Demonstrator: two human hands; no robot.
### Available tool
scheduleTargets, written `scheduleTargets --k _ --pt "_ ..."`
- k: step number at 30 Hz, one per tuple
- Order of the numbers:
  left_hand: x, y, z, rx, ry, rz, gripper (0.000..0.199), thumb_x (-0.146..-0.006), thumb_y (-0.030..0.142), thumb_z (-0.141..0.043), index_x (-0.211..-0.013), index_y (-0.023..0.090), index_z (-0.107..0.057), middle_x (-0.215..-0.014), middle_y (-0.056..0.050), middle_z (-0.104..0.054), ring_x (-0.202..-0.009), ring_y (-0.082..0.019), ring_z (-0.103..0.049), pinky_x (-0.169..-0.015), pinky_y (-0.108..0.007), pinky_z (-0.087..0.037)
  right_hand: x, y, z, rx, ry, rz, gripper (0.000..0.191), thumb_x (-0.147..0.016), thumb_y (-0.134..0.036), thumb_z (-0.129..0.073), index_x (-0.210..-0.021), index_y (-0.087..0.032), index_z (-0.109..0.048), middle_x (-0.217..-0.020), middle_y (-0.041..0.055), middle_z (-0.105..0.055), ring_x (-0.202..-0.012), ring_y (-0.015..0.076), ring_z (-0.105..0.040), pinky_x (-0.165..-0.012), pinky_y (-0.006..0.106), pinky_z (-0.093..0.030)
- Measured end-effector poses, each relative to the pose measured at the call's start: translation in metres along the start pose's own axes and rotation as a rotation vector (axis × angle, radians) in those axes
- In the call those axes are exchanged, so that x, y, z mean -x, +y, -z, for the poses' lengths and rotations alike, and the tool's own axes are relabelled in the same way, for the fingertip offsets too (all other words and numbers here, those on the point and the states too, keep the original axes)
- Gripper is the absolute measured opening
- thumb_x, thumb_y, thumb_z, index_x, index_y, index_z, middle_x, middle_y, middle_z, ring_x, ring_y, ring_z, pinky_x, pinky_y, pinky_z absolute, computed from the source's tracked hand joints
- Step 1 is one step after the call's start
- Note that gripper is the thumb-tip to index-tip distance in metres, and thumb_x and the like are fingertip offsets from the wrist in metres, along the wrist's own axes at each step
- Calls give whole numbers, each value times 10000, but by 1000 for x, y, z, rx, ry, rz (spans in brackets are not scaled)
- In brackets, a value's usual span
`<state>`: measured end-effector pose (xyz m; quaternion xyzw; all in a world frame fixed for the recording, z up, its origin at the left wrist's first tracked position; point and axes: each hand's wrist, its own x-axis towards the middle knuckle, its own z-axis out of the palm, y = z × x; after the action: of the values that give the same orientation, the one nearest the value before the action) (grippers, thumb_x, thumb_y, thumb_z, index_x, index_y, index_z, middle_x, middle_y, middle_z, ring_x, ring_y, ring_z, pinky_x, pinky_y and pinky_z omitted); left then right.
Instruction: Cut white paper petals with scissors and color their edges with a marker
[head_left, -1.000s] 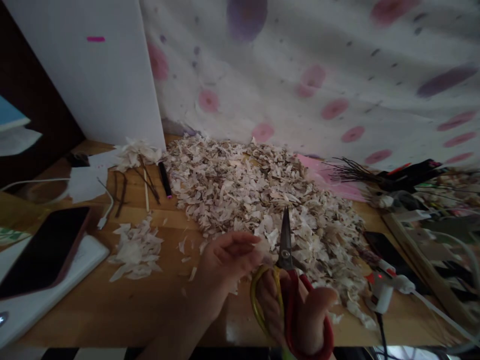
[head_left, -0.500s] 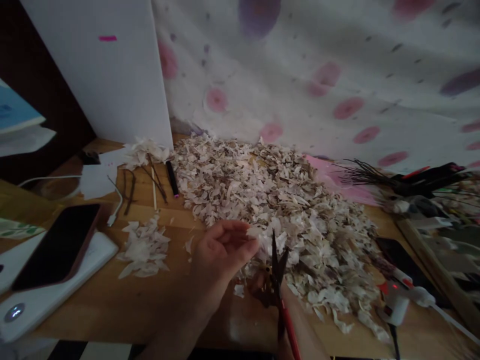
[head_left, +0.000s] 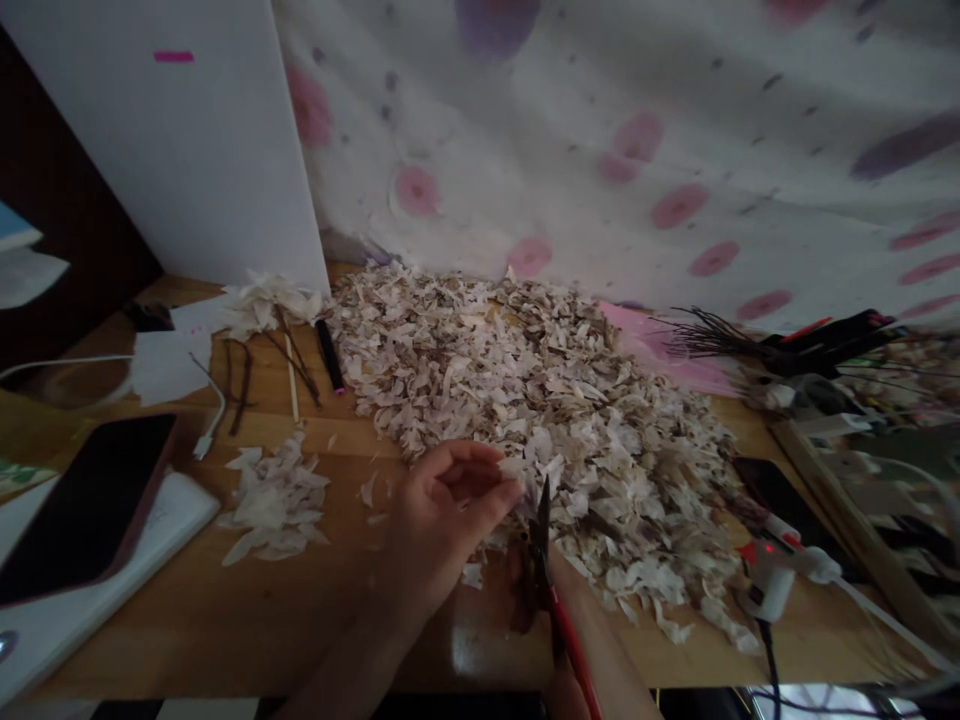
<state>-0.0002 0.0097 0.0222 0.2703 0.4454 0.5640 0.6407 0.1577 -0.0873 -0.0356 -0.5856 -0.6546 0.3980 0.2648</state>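
My left hand [head_left: 442,520] is pinched closed around a small whitish petal-like piece [head_left: 513,467], held out between thumb and fingertips. My right hand [head_left: 529,580], dim and partly hidden, grips a pair of scissors [head_left: 568,640] with red handles. Their dark blades point upward just right of my left fingertips, close to the held piece. Whether the blades touch it I cannot tell. Beyond both hands spreads a big heap of dry, papery whitish flakes [head_left: 480,370]. A smaller pile of pale pieces [head_left: 277,500] lies to the left of my left hand.
At left, a phone [head_left: 86,500] rests on a white device [head_left: 180,510]. A black marker [head_left: 328,355] and thin brown twigs [head_left: 298,365] lie behind the small pile. Dark wires [head_left: 701,335], a second phone [head_left: 787,500] and a white plug [head_left: 770,590] are at right.
The scissor blades have swung closer together and nearer to my left fingertips. My left hand keeps its pinch. The whole view has shifted slightly, so the table things appear further left.
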Motion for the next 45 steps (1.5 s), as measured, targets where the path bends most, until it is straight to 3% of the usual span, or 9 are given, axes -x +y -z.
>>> scheduleTargets --k 6,13,17,21,24,27,30,42,45 --pt "-3 6 5 43 92 -57 265 -647 157 -895 -840 182 -716 -705 39 -724 -668 -90 -689 -644 -159 -565 -2 -7 4 -4 -22 15 772 -830 -721 -519 -1426 -230 -537 -1131 139 -676 -970 345 -669 -871 408 -570" --pt "-4 -5 11 -1 -25 -36 280 -697 206 -903 -893 177 -705 -756 19 -745 -725 -96 -715 -686 -159 -576 -12 -17 14 -11 -52 8 871 -657 -777 -746 -1321 -232 -596 -1088 114 -693 -939 351 -679 -835 398 -583" --pt "-3 -7 6 -21 -38 -22 285 -699 212 -902 -897 174 -701 -754 14 -744 -717 -105 -715 -687 -172 -577 -15 -21 19 -34 -41 20 922 -689 -982 -515 -1191 -220 -648 -1012 113 -703 -881 319 -675 -798 375 -574" --pt "-2 -5 2 6 21 -14 271 -684 202 -898 -875 180 -706 -740 27 -735 -708 -97 -704 -690 -165 -569 -16 -19 18 -28 11 56 1085 -679 -1047 -300 -1237 -177 -632 -930 124 -700 -810 315 -668 -749 382 -564" --pt "-5 -7 4 11 37 -36 294 -672 228 -913 -874 180 -706 -737 21 -736 -694 -99 -699 -667 -166 -567 -19 -20 17 16 31 54 1129 -646 -1066 -318 -1253 -163 -621 -882 116 -691 -799 326 -663 -737 395 -559" --pt "-8 -8 9 -5 36 -61 320 -664 258 -926 -877 178 -702 -756 8 -739 -712 -114 -705 -668 -182 -578 -24 -25 18 44 -7 38 1020 -667 -1060 -311 -1083 -185 -630 -815 83 -667 -711 279 -629 -656 361 -530" --pt "-8 -7 11 -13 31 -47 327 -653 244 -931 -874 178 -699 -757 9 -736 -716 -115 -705 -673 -182 -578 -30 -28 19 46 -23 1 1048 -572 -1107 -212 -932 -200 -594 -758 66 -642 -623 237 -578 -568 337 -477" --pt "-4 -4 -1 -13 30 -17 310 -633 205 -924 -843 182 -697 -704 29 -722 -682 -105 -675 -666 -180 -555 -29 -32 19 -56 -9 10 1081 -637 -1073 -262 -1128 -189 -645 -923 111 -711 -788 291 -651 -746 377 -546" --pt "-5 -5 -1 -18 23 -4 307 -629 194 -921 -841 184 -700 -702 29 -725 -679 -100 -671 -670 -174 -549 -29 -31 18 -72 -1 6 1057 -647 -1069 -250 -1068 -181 -639 -900 106 -714 -759 272 -635 -720 368 -535"
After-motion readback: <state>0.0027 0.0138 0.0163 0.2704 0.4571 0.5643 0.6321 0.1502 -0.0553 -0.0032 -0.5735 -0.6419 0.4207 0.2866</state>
